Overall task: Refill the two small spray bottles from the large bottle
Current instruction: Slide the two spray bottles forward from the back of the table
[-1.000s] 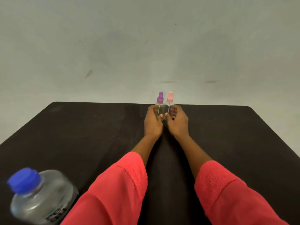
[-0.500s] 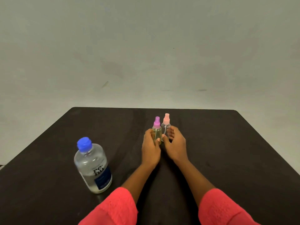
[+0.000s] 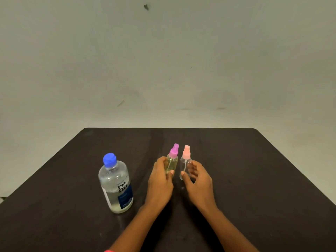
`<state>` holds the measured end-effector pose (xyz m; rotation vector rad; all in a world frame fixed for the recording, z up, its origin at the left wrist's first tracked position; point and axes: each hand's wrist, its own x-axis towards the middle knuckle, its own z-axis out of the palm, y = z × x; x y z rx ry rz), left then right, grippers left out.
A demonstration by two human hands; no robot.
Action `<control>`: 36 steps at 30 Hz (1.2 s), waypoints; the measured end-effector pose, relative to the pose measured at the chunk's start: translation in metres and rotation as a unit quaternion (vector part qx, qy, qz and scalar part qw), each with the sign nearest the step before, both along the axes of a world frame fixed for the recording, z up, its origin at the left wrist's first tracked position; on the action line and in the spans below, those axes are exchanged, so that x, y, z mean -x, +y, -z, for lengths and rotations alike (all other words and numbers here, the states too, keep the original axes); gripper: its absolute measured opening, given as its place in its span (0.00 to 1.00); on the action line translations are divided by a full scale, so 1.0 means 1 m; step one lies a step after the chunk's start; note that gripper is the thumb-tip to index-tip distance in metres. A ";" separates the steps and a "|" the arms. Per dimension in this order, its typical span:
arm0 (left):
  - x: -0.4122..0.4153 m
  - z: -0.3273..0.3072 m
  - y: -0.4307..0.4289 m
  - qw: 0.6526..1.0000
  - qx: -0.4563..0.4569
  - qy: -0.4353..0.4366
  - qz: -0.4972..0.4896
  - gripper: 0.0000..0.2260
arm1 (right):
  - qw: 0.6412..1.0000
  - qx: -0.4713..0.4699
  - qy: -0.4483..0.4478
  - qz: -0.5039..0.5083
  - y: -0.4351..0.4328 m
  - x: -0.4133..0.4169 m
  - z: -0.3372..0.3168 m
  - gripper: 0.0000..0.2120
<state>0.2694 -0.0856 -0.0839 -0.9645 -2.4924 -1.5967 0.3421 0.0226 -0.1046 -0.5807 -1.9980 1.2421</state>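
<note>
A large clear bottle (image 3: 116, 186) with a blue cap and a dark label stands upright at the left of the dark table (image 3: 254, 170). My left hand (image 3: 160, 180) grips a small spray bottle with a purple top (image 3: 172, 160), tilted slightly right and holding yellowish liquid. My right hand (image 3: 198, 180) holds a small clear spray bottle with a pink top (image 3: 185, 161) between thumb and fingers. The two small bottles are side by side, a little apart, near the table's middle.
A plain grey wall (image 3: 163, 60) rises behind the table's far edge. The table's rounded corners show at the back left and back right. Red sleeve cloth shows at the bottom edge.
Both hands have drawn the two small bottles back toward me and slightly apart. The purple-topped bottle now leans. The view has pulled back, so the large bottle shows in full.
</note>
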 end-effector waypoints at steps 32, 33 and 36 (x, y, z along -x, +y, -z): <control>-0.029 0.019 -0.050 0.999 0.044 -0.018 -0.027 0.27 | 0.992 -0.007 -0.126 -0.024 -0.024 -0.028 0.004 0.21; -0.030 0.019 -0.050 0.998 0.045 -0.017 -0.027 0.28 | 0.991 -0.010 -0.130 -0.026 -0.024 -0.027 0.004 0.21; -0.030 0.018 -0.050 0.998 0.047 -0.020 -0.033 0.30 | 0.990 -0.019 -0.139 -0.031 -0.025 -0.027 0.002 0.22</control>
